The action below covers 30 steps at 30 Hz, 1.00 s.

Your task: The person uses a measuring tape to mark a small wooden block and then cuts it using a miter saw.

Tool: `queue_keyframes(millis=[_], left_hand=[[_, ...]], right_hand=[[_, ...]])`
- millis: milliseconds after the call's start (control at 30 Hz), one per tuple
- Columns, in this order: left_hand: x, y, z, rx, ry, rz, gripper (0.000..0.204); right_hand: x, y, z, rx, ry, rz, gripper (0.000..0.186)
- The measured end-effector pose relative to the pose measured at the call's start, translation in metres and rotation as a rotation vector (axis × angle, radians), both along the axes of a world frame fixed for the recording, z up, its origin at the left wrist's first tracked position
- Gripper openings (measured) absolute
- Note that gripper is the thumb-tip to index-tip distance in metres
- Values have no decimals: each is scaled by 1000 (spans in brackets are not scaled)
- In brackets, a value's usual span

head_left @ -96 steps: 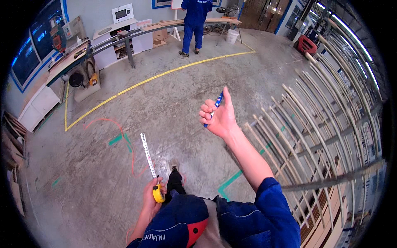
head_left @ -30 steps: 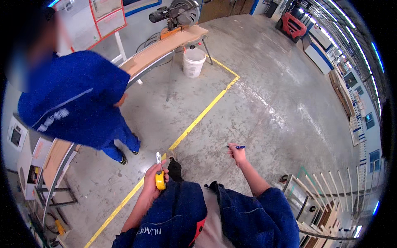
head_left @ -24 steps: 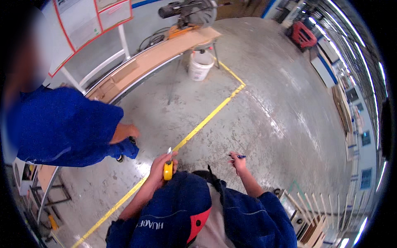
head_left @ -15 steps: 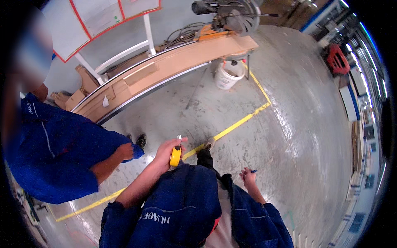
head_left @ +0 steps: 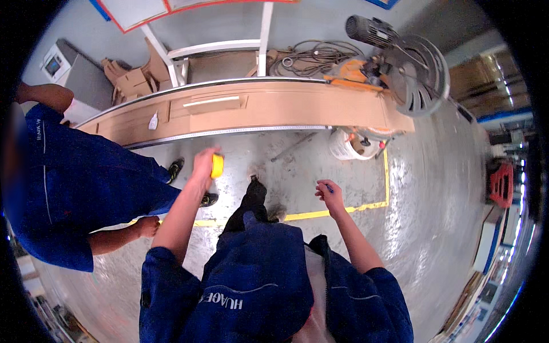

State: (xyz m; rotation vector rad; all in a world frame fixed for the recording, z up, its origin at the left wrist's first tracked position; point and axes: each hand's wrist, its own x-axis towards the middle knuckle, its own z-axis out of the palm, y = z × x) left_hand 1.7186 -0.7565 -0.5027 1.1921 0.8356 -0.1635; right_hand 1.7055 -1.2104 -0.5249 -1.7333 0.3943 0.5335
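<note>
**Two hands over a workshop floor, one with a tape measure, one with a pen**

Head view, looking straight down. The person's two forearms rise from the lower edge, out of blue work sleeves. The left hand [head_left: 203, 166], just left of centre, is clenched around a yellow tape measure [head_left: 217, 166]; the case shows at the right side of the fist, with no blade visibly drawn out. The right hand [head_left: 330, 197], right of centre and slightly lower, pinches a blue pen [head_left: 328, 186] between its fingertips, only the tip of the pen showing above the fingers. The two hands are well apart, with a dark shoe [head_left: 253, 194] on the floor between them.

Across the upper middle of the frame runs a long wooden workbench [head_left: 269, 111] with a metal rail along its near edge. At its right end, in the upper right, stands a chop saw [head_left: 412, 71] with a round guard. Under that end sits a white bucket [head_left: 349, 146]. A yellow floor line [head_left: 343, 210] runs across the grey concrete just beyond the right hand, then turns upward.

At the left of the frame stands a co-worker [head_left: 80, 188] in blue work clothes, whose bare hand [head_left: 147, 227] hangs near the person's left elbow.
</note>
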Motion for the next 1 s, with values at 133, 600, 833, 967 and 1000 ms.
queue_keyframes(millis=[133, 600, 833, 967, 1000], left_hand=[[112, 50, -49, 39, 59, 244, 52], [139, 36, -78, -66, 177, 465, 36], [133, -32, -51, -37, 44, 455, 29], [138, -78, -42, 49, -12, 413, 28], [140, -89, -36, 158, -9, 377, 29]], right_hand=[[69, 44, 10, -22, -36, 202, 22], [235, 128, 14, -61, -167, 572, 19], [324, 217, 43, -253, -636, 843, 37], [339, 253, 57, -187, -601, 949, 39], [343, 257, 66, -210, -505, 988, 41]])
